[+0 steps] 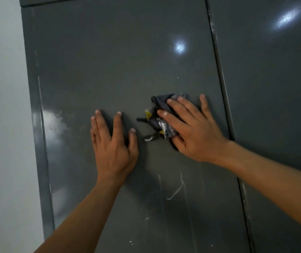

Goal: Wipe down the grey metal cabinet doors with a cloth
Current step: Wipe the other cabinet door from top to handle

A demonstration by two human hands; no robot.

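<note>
White smears (pixel 175 190) low on the grey left cabinet door (pixel 109 61), left hand (pixel 114 148) flat on it, fingers straight and apart, right hand (pixel 191 132) beside it pressing a crumpled dark cloth (pixel 159 117) to the door with outstretched fingers

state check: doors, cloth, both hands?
left door: closed, white streaks and specks low down.
right door: closed.
cloth: bunched, pressed against the left door under the right hand.
left hand: flat on the left door, holding nothing.
right hand: flat, pressing the cloth to the door.
</note>
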